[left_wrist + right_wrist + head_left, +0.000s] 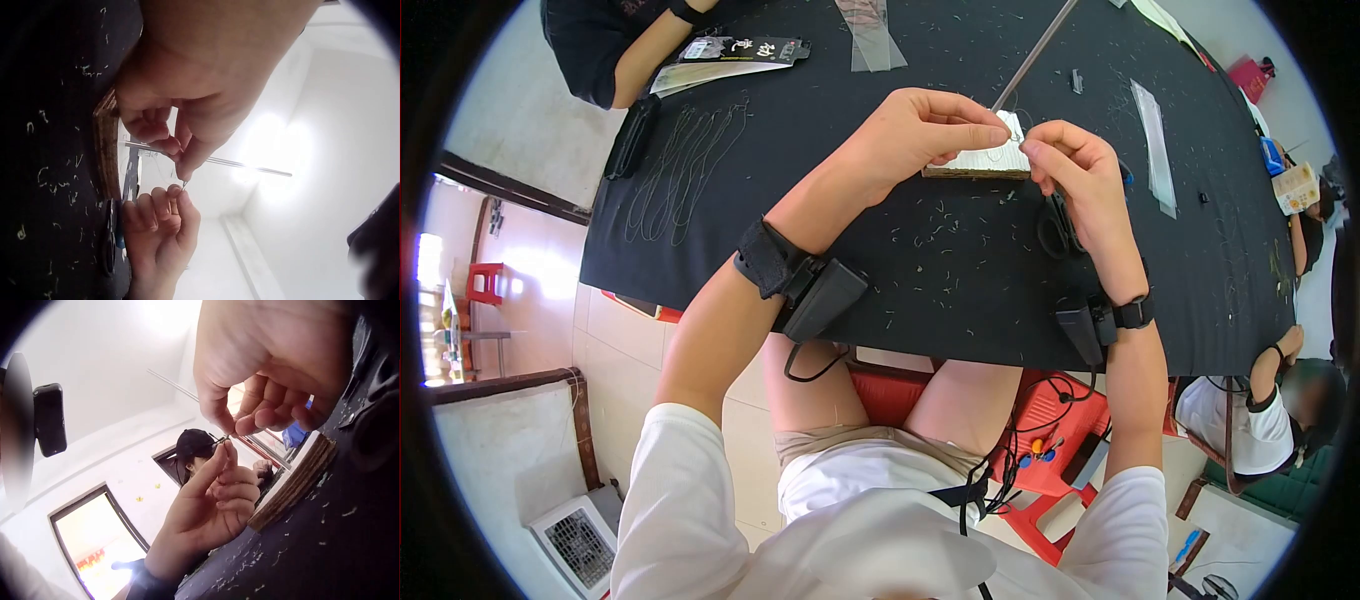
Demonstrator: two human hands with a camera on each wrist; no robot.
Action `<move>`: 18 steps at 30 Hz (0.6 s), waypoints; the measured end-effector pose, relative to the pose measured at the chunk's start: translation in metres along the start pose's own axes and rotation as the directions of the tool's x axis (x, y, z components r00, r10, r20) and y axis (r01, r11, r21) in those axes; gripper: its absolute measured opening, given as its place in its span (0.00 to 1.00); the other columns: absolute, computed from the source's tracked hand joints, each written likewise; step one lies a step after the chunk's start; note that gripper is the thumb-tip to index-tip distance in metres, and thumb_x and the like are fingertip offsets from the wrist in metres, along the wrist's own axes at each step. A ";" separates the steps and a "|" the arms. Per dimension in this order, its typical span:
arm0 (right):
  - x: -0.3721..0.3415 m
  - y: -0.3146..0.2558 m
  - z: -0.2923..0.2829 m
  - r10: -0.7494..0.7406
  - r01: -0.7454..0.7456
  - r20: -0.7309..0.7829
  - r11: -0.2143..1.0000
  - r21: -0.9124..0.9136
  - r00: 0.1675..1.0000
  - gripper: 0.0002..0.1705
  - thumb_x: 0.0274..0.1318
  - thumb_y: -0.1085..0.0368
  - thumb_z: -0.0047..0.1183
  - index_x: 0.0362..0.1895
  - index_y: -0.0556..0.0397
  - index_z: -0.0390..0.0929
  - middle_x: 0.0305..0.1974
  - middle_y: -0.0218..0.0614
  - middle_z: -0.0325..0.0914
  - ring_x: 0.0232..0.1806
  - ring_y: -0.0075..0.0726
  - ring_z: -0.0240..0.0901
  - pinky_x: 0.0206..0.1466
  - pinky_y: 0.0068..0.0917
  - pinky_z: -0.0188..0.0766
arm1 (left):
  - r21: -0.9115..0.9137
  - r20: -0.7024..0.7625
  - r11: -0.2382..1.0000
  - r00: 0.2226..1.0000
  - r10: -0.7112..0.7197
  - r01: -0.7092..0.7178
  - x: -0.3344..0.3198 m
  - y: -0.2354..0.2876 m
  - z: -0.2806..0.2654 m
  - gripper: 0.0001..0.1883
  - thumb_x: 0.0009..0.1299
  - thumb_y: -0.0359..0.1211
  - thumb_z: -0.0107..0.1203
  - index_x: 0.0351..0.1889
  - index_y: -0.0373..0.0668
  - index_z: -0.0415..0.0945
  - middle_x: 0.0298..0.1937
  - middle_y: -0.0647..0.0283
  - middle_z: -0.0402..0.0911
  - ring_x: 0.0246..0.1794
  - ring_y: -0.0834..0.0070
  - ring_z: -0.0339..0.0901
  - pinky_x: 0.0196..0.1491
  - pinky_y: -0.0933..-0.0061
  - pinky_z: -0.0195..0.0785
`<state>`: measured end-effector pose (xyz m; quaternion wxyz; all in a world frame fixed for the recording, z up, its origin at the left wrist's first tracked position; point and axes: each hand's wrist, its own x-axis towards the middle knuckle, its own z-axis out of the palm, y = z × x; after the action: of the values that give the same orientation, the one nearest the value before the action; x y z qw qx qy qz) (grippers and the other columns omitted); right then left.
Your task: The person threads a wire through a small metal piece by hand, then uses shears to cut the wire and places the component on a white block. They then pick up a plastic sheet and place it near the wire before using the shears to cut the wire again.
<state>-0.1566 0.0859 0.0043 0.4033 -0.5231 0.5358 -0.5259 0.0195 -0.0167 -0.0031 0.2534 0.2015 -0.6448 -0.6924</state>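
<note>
My left hand (925, 135) and right hand (1088, 180) meet above a small block (975, 165) with a white top and brown layered sides. Thumb and forefinger of each pinch a thin strand (185, 184), fingertips almost touching; its exact kind I cannot tell. The other right fingers curl loosely. A fine loop (164, 170) of the strand hangs near the fingers in the left wrist view. From the block a slim metal rod (1035, 52) rises at a slant, passing behind the hands in both wrist views. Black-handled scissors (1055, 232) lie beneath the right hand, partly covered.
Short thread scraps (945, 235) litter the black cloth before the block. Long thin strands (685, 175) lie at the left, near a black-and-white package (735, 52). Clear plastic sleeves (1155, 150) lie at the right and far side. Other people sit around the table.
</note>
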 end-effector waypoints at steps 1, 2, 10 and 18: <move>0.000 0.000 0.000 0.000 0.000 0.000 1.000 0.000 1.000 0.09 0.51 0.61 0.54 0.33 0.53 0.77 0.21 0.24 0.72 0.22 0.13 0.65 0.23 0.10 0.58 | 0.020 0.004 1.000 1.000 0.003 -0.004 -0.001 0.001 0.000 0.12 0.60 0.36 0.58 0.38 0.40 0.79 0.25 0.70 0.75 0.20 0.89 0.59 0.22 0.88 0.49; 0.000 0.000 0.000 0.004 -0.004 -0.007 1.000 -0.002 1.000 0.09 0.51 0.61 0.54 0.33 0.53 0.77 0.21 0.24 0.72 0.22 0.13 0.65 0.23 0.10 0.58 | 0.041 0.008 0.999 1.000 0.007 -0.007 -0.001 0.001 0.000 0.13 0.59 0.37 0.59 0.38 0.41 0.79 0.25 0.70 0.75 0.20 0.88 0.59 0.23 0.88 0.50; 0.000 0.000 0.001 0.033 -0.033 0.008 0.999 -0.011 0.999 0.09 0.51 0.61 0.54 0.33 0.52 0.77 0.21 0.24 0.72 0.22 0.12 0.65 0.23 0.09 0.58 | 0.051 0.045 0.998 0.999 0.021 -0.024 0.000 -0.001 0.000 0.12 0.59 0.38 0.59 0.37 0.42 0.79 0.25 0.70 0.76 0.20 0.88 0.60 0.23 0.87 0.51; 0.000 0.000 0.002 0.040 -0.040 0.003 0.999 0.018 0.999 0.08 0.51 0.62 0.54 0.33 0.52 0.77 0.21 0.24 0.72 0.21 0.12 0.63 0.22 0.09 0.57 | 0.052 0.056 0.998 0.998 0.018 -0.021 -0.001 -0.001 0.000 0.12 0.60 0.38 0.58 0.37 0.42 0.79 0.25 0.70 0.76 0.20 0.87 0.60 0.23 0.87 0.51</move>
<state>-0.1548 0.0852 0.0038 0.4191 -0.5093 0.5411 -0.5217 0.0199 -0.0164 -0.0041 0.2367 0.1825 -0.6713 -0.6782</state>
